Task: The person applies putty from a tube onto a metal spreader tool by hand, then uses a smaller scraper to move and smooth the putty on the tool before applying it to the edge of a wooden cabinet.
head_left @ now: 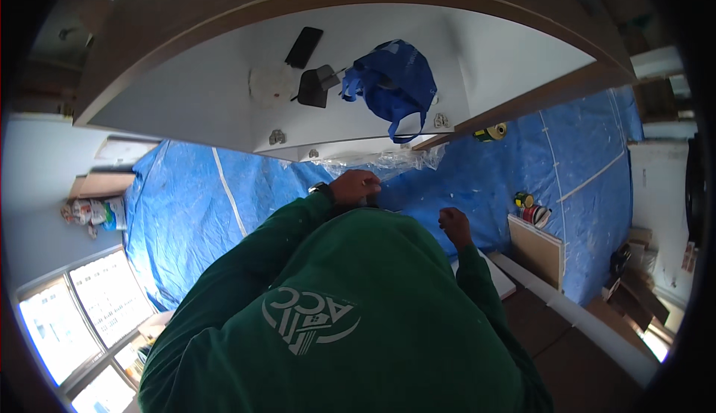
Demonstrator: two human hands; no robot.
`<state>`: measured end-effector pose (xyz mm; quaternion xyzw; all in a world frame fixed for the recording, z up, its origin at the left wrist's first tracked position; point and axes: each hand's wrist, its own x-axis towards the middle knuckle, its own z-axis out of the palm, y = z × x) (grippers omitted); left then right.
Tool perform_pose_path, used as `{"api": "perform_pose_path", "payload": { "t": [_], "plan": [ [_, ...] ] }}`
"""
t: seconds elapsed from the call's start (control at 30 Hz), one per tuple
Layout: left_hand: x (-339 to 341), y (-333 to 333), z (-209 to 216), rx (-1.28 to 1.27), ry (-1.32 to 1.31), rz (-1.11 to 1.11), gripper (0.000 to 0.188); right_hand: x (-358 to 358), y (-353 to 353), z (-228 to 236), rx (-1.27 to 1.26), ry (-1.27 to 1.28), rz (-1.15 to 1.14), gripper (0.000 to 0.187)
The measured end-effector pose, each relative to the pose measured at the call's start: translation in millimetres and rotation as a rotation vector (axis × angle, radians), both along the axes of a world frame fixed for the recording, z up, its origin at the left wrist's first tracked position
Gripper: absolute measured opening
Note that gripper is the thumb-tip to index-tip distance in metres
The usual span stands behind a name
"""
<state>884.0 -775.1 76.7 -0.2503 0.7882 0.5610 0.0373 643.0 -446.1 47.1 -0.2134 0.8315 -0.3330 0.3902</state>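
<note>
Cloth of a green sweatshirt (403,301) fills the nearest ground. Beyond it, the left hand (356,187) sits low in front of the body, fingers bent and drawn partly together; whether they pinch anything I cannot tell. The right hand (455,227) hangs apart from it, fingers curled loosely inward, nothing visible in its grip. Just past the left hand, crumpled clear plastic (373,161) lies under the near edge of an open cabinet (201,89); contact is unclear.

The step seems a lull between grips; working the plastic would call for a small forward reach and a firm pinch.

Inside the white-lined cabinet, a blue bag (399,77) slumps, one handle loop trailing toward the near edge; its contents cannot be made out. Left of it lie a dark flat tool (312,91), perhaps a scraper, and a black slab (304,48), phone-like.

Farther off, blue tarp (477,178) covers the floor, with a yellow-and-black item (490,132) on it and a bright window (112,301) to the left.
</note>
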Motion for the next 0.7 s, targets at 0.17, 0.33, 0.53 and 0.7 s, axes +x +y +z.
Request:
{"api": "perform_pose_path", "payload": {
  "t": [0.17, 0.33, 0.53, 0.7],
  "plan": [
    [-14, -82, -26, 0.054, 0.035, 0.148, 0.030, 79, 115, -7, 0.088, -0.143, -0.320, 0.026],
    [-4, -194, -63, -0.559, -0.069, 0.082, 0.027, 201, 136, 22, 0.178, -0.288, -0.675, 0.016],
    [-37, -278, -88, -0.801, -0.360, 0.138, 0.041, 341, 127, -34, -0.285, -0.460, -0.891, 0.017],
    [-38, -309, -115, -0.852, -0.455, -0.138, 0.046, 346, 44, 55, 0.055, -0.310, -0.768, 0.028]
  ]
}}
